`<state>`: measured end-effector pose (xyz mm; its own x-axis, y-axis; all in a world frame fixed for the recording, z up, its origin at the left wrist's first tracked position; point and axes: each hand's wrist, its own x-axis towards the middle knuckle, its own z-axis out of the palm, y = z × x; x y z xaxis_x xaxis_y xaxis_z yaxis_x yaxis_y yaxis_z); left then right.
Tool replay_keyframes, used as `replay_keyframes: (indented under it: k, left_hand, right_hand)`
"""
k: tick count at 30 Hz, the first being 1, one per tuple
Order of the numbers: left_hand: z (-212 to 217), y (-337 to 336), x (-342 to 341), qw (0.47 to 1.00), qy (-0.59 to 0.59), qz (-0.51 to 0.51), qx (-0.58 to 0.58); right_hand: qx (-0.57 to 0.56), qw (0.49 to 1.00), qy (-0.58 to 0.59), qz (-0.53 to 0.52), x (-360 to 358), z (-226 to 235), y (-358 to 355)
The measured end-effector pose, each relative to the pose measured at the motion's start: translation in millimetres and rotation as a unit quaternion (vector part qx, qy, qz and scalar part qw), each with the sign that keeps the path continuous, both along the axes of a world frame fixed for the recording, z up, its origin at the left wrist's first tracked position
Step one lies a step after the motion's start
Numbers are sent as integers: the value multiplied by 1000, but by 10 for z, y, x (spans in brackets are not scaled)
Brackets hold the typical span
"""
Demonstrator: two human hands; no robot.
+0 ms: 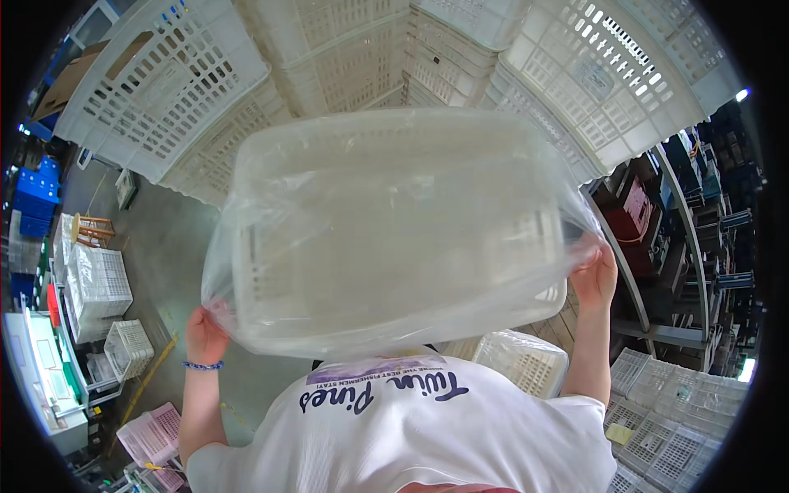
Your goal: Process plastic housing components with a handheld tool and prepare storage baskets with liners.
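Observation:
A clear plastic bag (394, 222) is spread wide in front of me, over a white plastic crate (552, 304) whose rounded rim and slotted sides show through the film. My left hand (205, 337), with a blue bracelet at the wrist, pinches the bag at its lower left corner. On the other side, my right hand (595, 275) has its fingers closed on the bag's right edge. The film hides parts of the fingertips on both sides. I cannot tell whether the crate sits inside the bag or just behind it.
Tall stacks of white slotted crates (177, 78) rise beyond the bag. Below it stands a film-covered crate (522, 361). More crates (666, 427) are at the lower right, beneath dark machinery (649, 222). A wooden stool (93, 230) and a pink crate (152, 433) are at the left.

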<state>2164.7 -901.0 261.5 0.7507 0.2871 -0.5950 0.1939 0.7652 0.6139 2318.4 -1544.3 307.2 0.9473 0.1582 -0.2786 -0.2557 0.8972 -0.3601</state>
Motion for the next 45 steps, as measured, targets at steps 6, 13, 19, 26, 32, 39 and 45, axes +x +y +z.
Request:
replay_keyframes:
  k: [6,13,19,26,32,39,45]
  left_hand:
    - [122,-120,-245,971,-53,-125,-195]
    - [-108,-374,-454,991,-39,-95,-86]
    - [-418,-469,-567,990,-36,-100,-93]
    - [-1035,-578,-791,986,16,-166,29]
    - [-1827,-712,-470,943,86,-257,193]
    - [-349,-229,298,741,-159,-5,652]
    - [251,-1187,1611,346,-132,-548,750]
  right_hand:
    - [-120,990,15,71,-805,104,373]
    - [-42,991,-106,-77,-1255,-27,501]
    - [-100,985,23,-137,-1558,-564,367]
    - [-174,942,218,-188,-1069,-1504,562]
    - [-184,964,170,-86,-965,-2729,-317]
    - [-618,673,-94,-396,-432,-842,-136]
    - [-793,385,-463,91,619,-65,1508]
